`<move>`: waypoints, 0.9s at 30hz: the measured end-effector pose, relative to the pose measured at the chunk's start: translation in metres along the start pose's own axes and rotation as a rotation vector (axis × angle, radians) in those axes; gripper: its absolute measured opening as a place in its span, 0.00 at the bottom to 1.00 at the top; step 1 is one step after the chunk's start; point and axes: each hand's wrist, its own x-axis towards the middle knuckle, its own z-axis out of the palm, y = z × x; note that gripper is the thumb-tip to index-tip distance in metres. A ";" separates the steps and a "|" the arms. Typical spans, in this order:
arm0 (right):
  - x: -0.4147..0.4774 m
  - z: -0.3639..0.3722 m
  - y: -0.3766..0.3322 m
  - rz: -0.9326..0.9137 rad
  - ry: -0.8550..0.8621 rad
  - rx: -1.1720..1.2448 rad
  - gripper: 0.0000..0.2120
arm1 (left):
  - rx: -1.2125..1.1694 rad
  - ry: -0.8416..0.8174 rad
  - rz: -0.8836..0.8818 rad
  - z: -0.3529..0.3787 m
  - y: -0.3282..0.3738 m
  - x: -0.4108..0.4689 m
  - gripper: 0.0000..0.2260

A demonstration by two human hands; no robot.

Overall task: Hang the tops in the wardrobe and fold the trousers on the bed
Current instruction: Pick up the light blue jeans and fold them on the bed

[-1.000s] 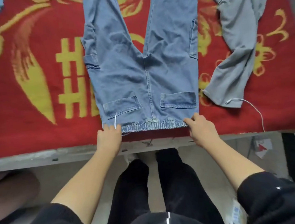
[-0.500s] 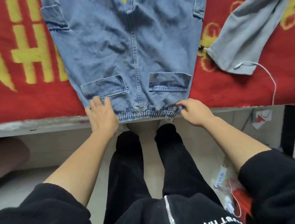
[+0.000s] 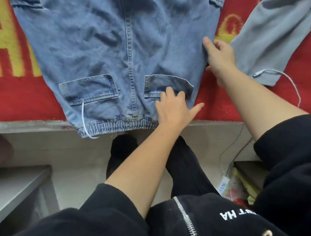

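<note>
Two hands are on the right half of the jeans (image 3: 108, 47), which lie back-pockets-up on the red blanket (image 3: 9, 95). They fill the upper centre of the frame, and the waistband (image 3: 114, 126) hangs just over the bed's edge. The step looks like the first lengthwise fold, right leg over left.

To do it well, the fold should run along the centre seam, so the flat hand would serve better nearer that seam than where it is now. Lift the side edge high enough to clear the pocket flap (image 3: 166, 81), then match waistband corner to corner before smoothing. The grey top (image 3: 274, 34) and the white cable (image 3: 257, 74) lie just beside the lifting hand at right of frame, and either could be dragged along.

The left hand (image 3: 172, 109) reaches across the body. It rests flat on the denim at the lower right pocket, fingers straight and thumb spread out towards the blanket. The right hand (image 3: 219, 57), higher and further right, pinches the side edge of the jeans. One finger lies on top and the others are curled, with the forearm stretched forward over the blanket.
</note>
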 end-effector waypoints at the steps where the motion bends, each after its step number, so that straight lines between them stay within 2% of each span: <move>1: 0.004 0.000 0.001 -0.007 -0.026 0.033 0.11 | 0.062 -0.014 -0.018 0.003 0.003 0.001 0.32; 3: 0.006 0.000 -0.001 -0.033 -0.059 0.094 0.07 | 0.147 -0.012 0.009 0.004 0.005 0.003 0.27; 5: 0.003 -0.001 -0.006 -0.061 -0.050 0.169 0.09 | 0.098 -0.019 0.046 -0.001 0.000 0.006 0.19; 7: -0.002 0.001 -0.015 -0.116 -0.021 0.201 0.15 | -0.131 -0.101 0.023 -0.018 -0.012 0.009 0.13; 10: -0.008 0.018 -0.041 -0.238 0.001 0.153 0.19 | -0.651 -0.241 -0.099 -0.053 -0.049 0.009 0.09; 12: -0.016 0.044 -0.068 -0.325 -0.025 0.147 0.22 | -0.979 -0.230 -0.219 -0.076 -0.085 0.005 0.07; 14: -0.026 0.082 -0.099 -0.414 -0.049 0.127 0.23 | -1.131 -0.147 -0.312 -0.096 -0.127 0.002 0.11; 16: -0.035 0.127 -0.126 -0.504 -0.087 0.088 0.24 | -1.145 -0.070 -0.337 -0.116 -0.168 -0.001 0.12; 21: -0.062 0.242 -0.173 -0.624 -0.200 -0.076 0.27 | -1.054 -0.004 -0.406 -0.140 -0.251 -0.013 0.11; 23: -0.073 0.280 -0.178 -0.667 -0.255 -0.172 0.27 | -1.055 0.016 -0.463 -0.139 -0.276 -0.019 0.08; 27: -0.088 0.339 -0.163 -0.669 -0.432 -0.405 0.29 | -1.016 -0.028 -0.568 -0.120 -0.318 -0.027 0.09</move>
